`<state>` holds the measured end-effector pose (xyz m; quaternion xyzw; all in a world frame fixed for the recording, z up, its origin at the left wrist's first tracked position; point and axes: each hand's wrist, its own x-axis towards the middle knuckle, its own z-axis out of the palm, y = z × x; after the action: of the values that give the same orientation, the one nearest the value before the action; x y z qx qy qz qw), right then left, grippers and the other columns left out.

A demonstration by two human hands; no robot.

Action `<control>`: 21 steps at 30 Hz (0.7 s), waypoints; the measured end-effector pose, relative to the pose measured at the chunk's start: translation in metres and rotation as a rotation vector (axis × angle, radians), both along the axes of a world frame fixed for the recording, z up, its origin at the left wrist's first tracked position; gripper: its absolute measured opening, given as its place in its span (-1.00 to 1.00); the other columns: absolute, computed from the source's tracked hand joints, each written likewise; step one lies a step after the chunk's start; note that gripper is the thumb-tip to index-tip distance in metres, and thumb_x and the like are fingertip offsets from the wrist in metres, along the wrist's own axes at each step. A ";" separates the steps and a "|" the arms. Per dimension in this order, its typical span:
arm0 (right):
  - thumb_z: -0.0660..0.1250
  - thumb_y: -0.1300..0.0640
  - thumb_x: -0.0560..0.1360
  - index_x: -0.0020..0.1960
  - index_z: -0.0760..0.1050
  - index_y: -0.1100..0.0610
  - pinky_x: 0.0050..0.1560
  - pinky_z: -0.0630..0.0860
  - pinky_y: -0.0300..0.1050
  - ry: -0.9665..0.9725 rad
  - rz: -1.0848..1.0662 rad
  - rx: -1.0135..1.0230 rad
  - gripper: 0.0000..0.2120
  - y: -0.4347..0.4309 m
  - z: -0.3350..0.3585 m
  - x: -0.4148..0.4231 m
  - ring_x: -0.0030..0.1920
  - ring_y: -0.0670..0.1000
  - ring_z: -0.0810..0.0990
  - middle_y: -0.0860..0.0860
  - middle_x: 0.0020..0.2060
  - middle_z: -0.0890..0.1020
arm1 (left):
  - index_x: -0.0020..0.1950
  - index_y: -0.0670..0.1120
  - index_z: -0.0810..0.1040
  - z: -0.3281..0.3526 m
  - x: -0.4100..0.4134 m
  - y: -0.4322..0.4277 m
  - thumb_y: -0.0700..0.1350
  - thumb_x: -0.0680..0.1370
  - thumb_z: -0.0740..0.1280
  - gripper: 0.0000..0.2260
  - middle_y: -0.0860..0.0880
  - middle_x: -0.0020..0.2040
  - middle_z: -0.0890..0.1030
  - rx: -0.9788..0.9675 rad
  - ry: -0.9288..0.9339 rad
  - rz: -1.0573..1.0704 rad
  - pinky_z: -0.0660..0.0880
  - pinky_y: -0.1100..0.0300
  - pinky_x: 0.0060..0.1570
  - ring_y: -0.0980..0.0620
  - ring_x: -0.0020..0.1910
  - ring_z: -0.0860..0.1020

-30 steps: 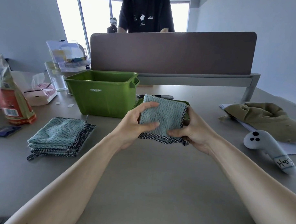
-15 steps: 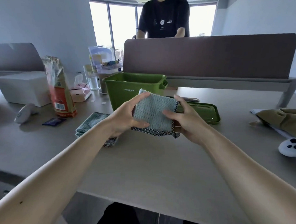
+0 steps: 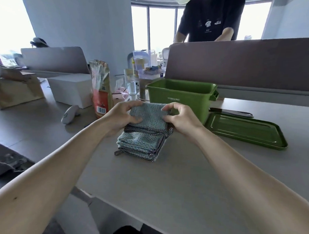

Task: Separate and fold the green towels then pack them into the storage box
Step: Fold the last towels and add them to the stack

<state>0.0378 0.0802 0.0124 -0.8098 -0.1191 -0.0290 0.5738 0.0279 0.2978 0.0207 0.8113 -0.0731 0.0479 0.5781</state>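
Observation:
I hold a folded pale-green towel (image 3: 149, 115) with a black-and-white checked hem between both hands. My left hand (image 3: 123, 116) grips its left edge, and my right hand (image 3: 181, 117) pinches its right edge. The towel hangs just above a stack of folded green towels (image 3: 140, 144) lying on the table. The green storage box (image 3: 179, 96) stands open right behind the towel. Its green lid (image 3: 244, 130) lies flat on the table to the right.
A red and tan bag (image 3: 100, 92), a white controller (image 3: 69, 114), a white box (image 3: 70, 91) and a pink tissue pack (image 3: 120, 95) crowd the left. A brown desk divider (image 3: 239, 62) runs behind the box; a person in a black shirt (image 3: 209, 19) stands beyond it.
Both hands have carried the folded towel leftward, from the table's middle to just above the stack of folded towels. The view has swung left with them.

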 end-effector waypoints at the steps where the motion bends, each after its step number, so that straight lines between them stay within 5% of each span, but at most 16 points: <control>1: 0.48 0.23 0.46 -0.02 0.59 -0.06 -0.28 0.60 0.06 0.021 0.010 -0.010 -0.79 0.005 -0.004 0.004 -0.31 0.10 0.57 0.12 -0.16 0.70 | 0.40 -0.09 0.51 -0.002 0.003 0.006 -0.43 0.44 0.46 -0.44 -0.07 0.37 0.48 0.033 0.014 0.010 0.46 0.00 0.36 -0.04 0.34 0.48; 3: 0.52 0.25 0.43 0.09 0.62 0.01 -0.09 0.65 0.19 0.069 0.035 -0.025 -0.72 0.013 -0.011 0.008 -0.26 0.11 0.61 0.18 -0.14 0.72 | 0.45 -0.10 0.47 -0.004 0.005 0.013 -0.41 0.44 0.47 -0.39 -0.08 0.37 0.47 0.076 0.069 0.003 0.50 0.03 0.32 -0.01 0.28 0.52; 7: 0.58 0.25 0.37 0.34 0.54 0.15 0.02 0.66 0.13 0.150 0.090 -0.054 -0.44 0.020 -0.022 0.012 -0.18 0.09 0.65 0.13 -0.14 0.67 | 0.46 -0.10 0.44 -0.011 0.008 0.020 -0.38 0.43 0.50 -0.37 -0.05 0.34 0.49 0.214 0.130 0.005 0.54 0.43 -0.06 0.22 0.06 0.54; 11: 0.60 0.25 0.35 0.38 0.51 0.14 -0.02 0.64 -0.02 0.160 0.125 -0.111 -0.38 0.024 -0.027 0.009 -0.19 0.07 0.64 0.11 -0.13 0.69 | 0.51 -0.06 0.39 -0.020 0.013 0.022 -0.36 0.43 0.51 -0.31 -0.10 0.47 0.41 0.335 0.174 0.018 0.36 0.18 0.35 0.04 0.41 0.38; 16: 0.61 0.26 0.34 0.32 0.56 0.18 0.11 0.63 0.17 0.147 0.139 -0.178 -0.44 0.026 -0.030 0.004 0.01 0.21 0.72 0.14 -0.04 0.74 | 0.51 -0.04 0.39 -0.026 0.020 0.024 -0.39 0.48 0.43 -0.37 -0.12 0.45 0.44 0.380 0.166 0.046 0.40 0.03 0.41 -0.09 0.40 0.45; 18: 0.60 0.21 0.37 0.25 0.57 0.22 0.04 0.67 0.06 0.159 0.172 -0.256 -0.52 0.025 -0.028 0.003 -0.06 0.12 0.72 0.14 -0.03 0.73 | 0.49 -0.03 0.42 -0.030 0.021 0.025 -0.38 0.51 0.40 -0.42 -0.13 0.32 0.54 0.405 0.171 0.056 0.51 0.04 0.28 -0.12 0.25 0.56; 21: 0.57 0.10 0.42 0.35 0.49 0.19 -0.24 0.61 -0.18 0.175 0.205 -0.363 -0.44 0.024 -0.023 0.000 -0.17 -0.05 0.62 -0.03 -0.11 0.63 | 0.45 -0.01 0.46 -0.035 0.022 0.025 -0.39 0.54 0.32 -0.48 -0.08 0.48 0.42 0.449 0.135 0.064 0.44 0.05 0.34 -0.08 0.36 0.48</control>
<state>0.0375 0.1037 -0.0107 -0.8828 -0.1538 0.1219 0.4268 0.0501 0.3226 -0.0139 0.9227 -0.0175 -0.0058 0.3851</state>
